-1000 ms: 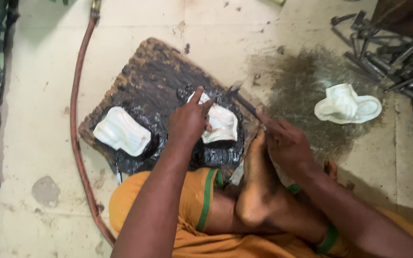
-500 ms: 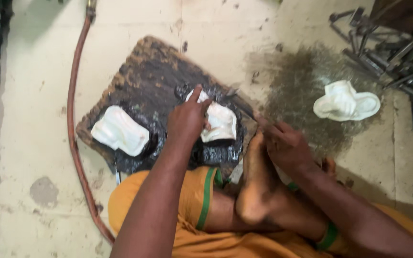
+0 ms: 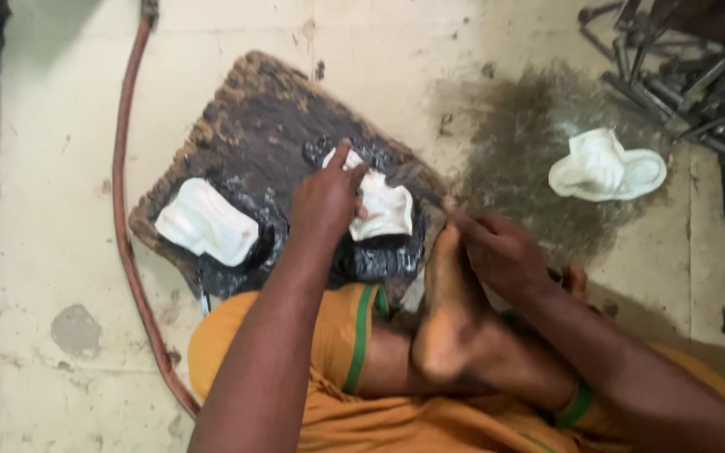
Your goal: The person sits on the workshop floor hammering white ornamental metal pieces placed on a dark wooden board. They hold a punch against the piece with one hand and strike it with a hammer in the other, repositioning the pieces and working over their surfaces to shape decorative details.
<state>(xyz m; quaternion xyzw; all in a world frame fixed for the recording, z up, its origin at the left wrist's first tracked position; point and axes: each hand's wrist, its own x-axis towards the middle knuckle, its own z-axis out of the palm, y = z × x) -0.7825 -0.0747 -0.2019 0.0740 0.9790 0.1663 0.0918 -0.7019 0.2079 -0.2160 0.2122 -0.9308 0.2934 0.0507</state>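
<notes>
My left hand [image 3: 325, 201] presses down on a white moulded piece [image 3: 386, 210], index finger stretched over its far edge. The piece rests in black sticky material on a dark wooden board [image 3: 253, 126]. My right hand [image 3: 501, 252] is to the right of the piece, fingers closed on a thin metal tool [image 3: 417, 174]. The tool's blurred tip points at the piece's right edge. A second white piece [image 3: 207, 222] lies on the board's left side. My bare foot [image 3: 446, 310] rests against the board's near edge, between the two hands.
A third white piece [image 3: 606, 165] lies on a dark dusty patch of floor at the right. A heap of metal rods and bolts [image 3: 698, 75] fills the top right corner. A reddish hose [image 3: 123, 210] runs along the floor left of the board.
The tool in my right hand has moved in and down toward the white piece. My left hand stays pressed on that piece.
</notes>
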